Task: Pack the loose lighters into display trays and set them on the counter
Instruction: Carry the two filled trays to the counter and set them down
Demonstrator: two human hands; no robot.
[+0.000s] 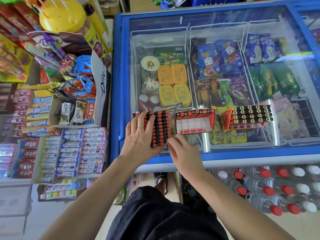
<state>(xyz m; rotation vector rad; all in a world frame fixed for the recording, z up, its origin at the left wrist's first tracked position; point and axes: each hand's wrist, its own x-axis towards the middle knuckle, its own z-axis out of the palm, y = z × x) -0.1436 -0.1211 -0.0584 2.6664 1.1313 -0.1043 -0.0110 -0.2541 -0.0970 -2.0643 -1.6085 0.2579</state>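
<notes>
A block of loose red-and-black lighters [161, 129] lies in rows on the glass lid of a blue chest freezer [216, 155]. My left hand [140, 135] rests flat on the block's left half, fingers spread. At the block's lower right corner, my right hand [181, 151] pinches one lighter. A red-and-white display tray [194, 123] stands just to the right, one row of lighters along its back and the other slots bare. Further right sits a second tray [249, 116], full of lighters.
Ice-cream packs show through the freezer's glass lid. To the left are shelves of candy and chocolate boxes [72, 148]. Shrink-wrapped water bottles [270, 187] are stacked on the floor at the right, below the freezer's front edge.
</notes>
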